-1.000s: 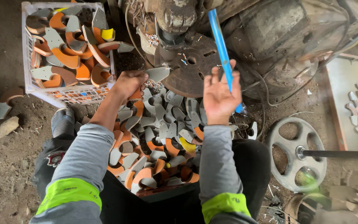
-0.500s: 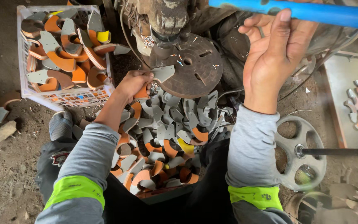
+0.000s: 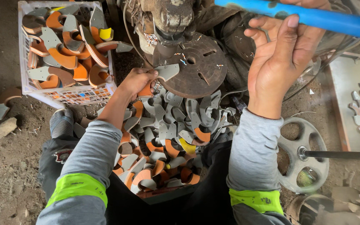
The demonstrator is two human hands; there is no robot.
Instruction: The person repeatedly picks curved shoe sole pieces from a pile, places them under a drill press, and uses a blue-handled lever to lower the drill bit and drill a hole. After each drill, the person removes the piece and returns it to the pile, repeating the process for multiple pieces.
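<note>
- Leftmost, a white crate (image 3: 25, 89) holds curved grey and orange pieces
- left hand (image 3: 136, 82) pinches one grey curved piece (image 3: 166, 71) against the rusty round disc (image 3: 198, 66)
- right hand (image 3: 281, 58) is curled around the blue handle (image 3: 313, 16), above the spoked wheel (image 3: 305, 154)

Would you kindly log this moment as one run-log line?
left hand: holds grey curved piece on round metal disc | right hand: grips blue handle | white crate: holds curved pieces
</note>
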